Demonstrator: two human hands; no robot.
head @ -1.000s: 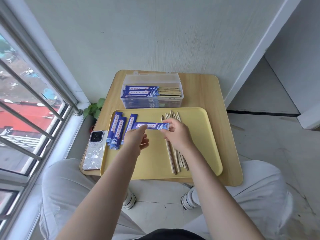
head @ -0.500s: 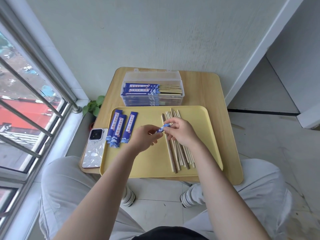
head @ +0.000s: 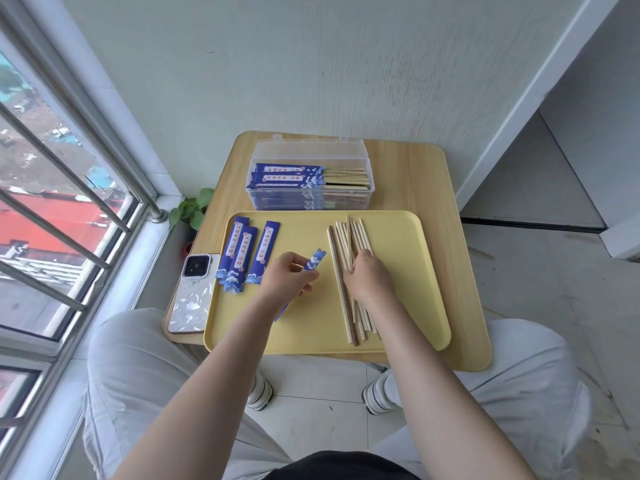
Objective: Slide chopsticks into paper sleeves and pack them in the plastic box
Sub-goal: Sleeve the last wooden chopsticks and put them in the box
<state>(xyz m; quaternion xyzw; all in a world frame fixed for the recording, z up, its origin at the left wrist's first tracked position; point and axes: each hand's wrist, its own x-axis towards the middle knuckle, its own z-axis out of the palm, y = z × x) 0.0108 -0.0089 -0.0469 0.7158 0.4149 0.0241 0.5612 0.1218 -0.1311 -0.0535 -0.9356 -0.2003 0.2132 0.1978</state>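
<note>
From the head view, I judged the job well under way but not finished. The box (head: 310, 178) stood at the far side of the table (head: 433, 188), lid off or open, already holding a stack of sleeved pairs (head: 308, 176) with their bare ends pointing right. On the tray (head: 415, 271), three empty sleeves (head: 247, 256) lay at the left, overlapping a little, and a loose bunch of chopsticks (head: 348, 271) lay at the right.

My left hand (head: 289, 282) pinched a fourth sleeve (head: 314, 260), its open end pointing up toward the bunch. My right hand (head: 365, 278) rested on the chopsticks, fingers curled down among them; I could not tell whether it had a pair gripped yet.

So I reckoned four sleeves remained to fill and pack, this one first. A phone (head: 192, 296) lay beside the tray's left edge.
</note>
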